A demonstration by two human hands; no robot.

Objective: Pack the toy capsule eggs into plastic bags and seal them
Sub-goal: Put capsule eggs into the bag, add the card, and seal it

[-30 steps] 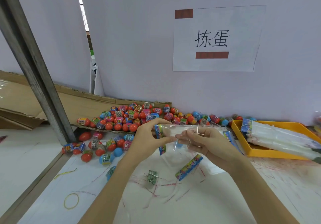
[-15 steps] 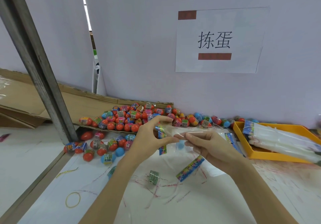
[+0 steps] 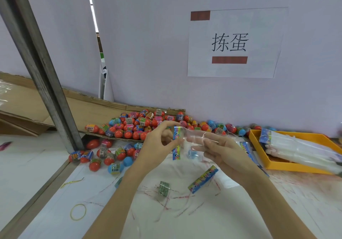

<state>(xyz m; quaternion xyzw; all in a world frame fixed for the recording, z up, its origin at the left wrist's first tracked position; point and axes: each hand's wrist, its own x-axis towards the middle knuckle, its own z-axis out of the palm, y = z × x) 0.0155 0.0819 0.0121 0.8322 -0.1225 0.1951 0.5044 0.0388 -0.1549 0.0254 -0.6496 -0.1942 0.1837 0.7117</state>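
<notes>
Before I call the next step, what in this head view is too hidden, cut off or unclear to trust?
- Clear plastic bag: whether its mouth is open is unclear; film is see-through, the right hand is partly inside.
- Left hand: pinches the printed header; fingertips hide its edge.
- Yellow tray: cut off by the right frame edge; the bag bundle covers its inside.
- Pile of capsule eggs: labels too small to read; hands hide part.

Both forearms reach forward; left hand (image 3: 157, 142) pinches with thumb and fingers; right hand (image 3: 220, 151) fingers extended leftward.
</notes>
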